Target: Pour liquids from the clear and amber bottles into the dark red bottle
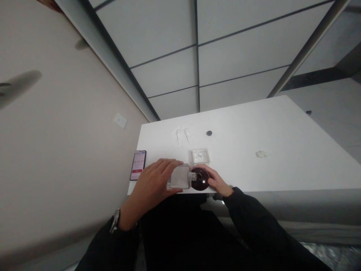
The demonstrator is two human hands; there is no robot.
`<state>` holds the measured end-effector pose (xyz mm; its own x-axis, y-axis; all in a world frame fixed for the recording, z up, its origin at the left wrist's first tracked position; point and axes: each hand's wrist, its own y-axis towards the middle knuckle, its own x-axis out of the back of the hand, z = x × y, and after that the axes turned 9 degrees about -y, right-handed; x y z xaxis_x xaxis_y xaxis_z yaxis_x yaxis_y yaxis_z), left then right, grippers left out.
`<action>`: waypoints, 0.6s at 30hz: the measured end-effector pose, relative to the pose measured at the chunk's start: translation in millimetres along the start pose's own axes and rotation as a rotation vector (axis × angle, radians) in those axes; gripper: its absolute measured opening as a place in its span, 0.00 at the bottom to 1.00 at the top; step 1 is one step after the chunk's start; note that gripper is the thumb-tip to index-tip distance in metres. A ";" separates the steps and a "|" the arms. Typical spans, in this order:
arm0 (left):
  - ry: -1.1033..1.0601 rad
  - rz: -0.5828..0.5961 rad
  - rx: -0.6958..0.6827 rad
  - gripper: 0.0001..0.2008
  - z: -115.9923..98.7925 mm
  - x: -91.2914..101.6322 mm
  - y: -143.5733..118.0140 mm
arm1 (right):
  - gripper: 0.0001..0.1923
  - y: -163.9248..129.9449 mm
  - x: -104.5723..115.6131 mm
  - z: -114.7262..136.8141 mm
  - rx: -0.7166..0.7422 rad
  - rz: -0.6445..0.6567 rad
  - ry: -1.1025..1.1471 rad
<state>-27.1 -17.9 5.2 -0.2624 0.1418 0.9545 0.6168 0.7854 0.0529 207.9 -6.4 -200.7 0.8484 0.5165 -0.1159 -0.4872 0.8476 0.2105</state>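
Both of our hands work at the table's [282, 150] near edge: our left hand [153, 180] wraps the clear bottle [179, 177], tipped sideways, neck touching the dark round bottle [200, 180] our right hand [216, 180] cups

I have only one view, from the camera on the head. It looks forward and down, tilted, over the white counter [254, 150] toward the wall and glass panels behind. The hands are near, low in the middle; the counter's far edge is further away.
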 end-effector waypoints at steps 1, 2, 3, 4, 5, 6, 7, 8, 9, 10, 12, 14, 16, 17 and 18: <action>0.005 -0.002 -0.006 0.35 -0.3 0.2 -0.1 | 0.38 0.0 0.1 0.0 0.002 0.001 0.003; 0.009 -0.006 -0.010 0.36 -0.6 0.3 -0.2 | 0.38 0.1 0.1 0.1 0.005 0.001 0.007; 0.012 -0.010 -0.014 0.37 -1.0 0.5 -0.2 | 0.38 0.2 0.1 0.1 0.006 0.002 0.010; 0.014 -0.012 -0.015 0.37 -1.3 0.8 -0.3 | 0.38 0.3 0.0 0.2 0.007 0.004 0.013; 0.014 -0.010 -0.013 0.37 -1.7 1.1 -0.3 | 0.38 0.3 0.0 0.2 0.007 0.005 0.016; 0.012 -0.007 -0.010 0.36 -2.0 1.4 -0.3 | 0.38 0.4 -0.1 0.2 0.005 0.007 0.017; 0.011 -0.003 -0.005 0.35 -2.3 1.7 -0.2 | 0.38 0.4 -0.2 0.1 0.003 0.008 0.018; 0.010 -0.002 -0.003 0.34 -2.4 2.0 -0.1 | 0.39 0.4 -0.2 -0.1 0.000 0.008 0.018; 0.009 -0.001 -0.001 0.34 -2.6 2.3 0.0 | 0.39 0.4 -0.2 -0.4 -0.002 0.008 0.018; 0.008 -0.002 -0.002 0.33 -2.7 2.5 0.1 | 0.39 0.3 -0.2 -0.8 -0.003 0.007 0.017; 0.006 -0.001 -0.002 0.33 -3.0 3.1 0.3 | 0.39 0.0 -0.1 -1.8 -0.004 0.004 0.016; 0.009 -0.003 -0.005 0.33 -3.4 3.7 0.4 | 0.39 -0.3 0.1 -2.5 -0.004 0.000 0.013; 0.018 -0.011 -0.002 0.34 -4.0 4.5 0.4 | 0.39 -0.5 0.3 -2.7 -0.004 -0.001 0.013; 0.022 -0.013 -0.002 0.35 -4.4 5.0 0.3 | 0.39 -0.6 0.4 -2.7 -0.002 -0.001 0.013; 0.024 -0.014 -0.002 0.36 -4.7 5.5 0.2 | 0.39 -0.6 0.5 -2.6 0.000 0.000 0.013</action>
<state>-24.9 -19.8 11.8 -0.2530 0.1165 0.9604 0.6149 0.7858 0.0666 208.0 -6.3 -203.4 0.8458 0.5178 -0.1286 -0.4871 0.8477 0.2102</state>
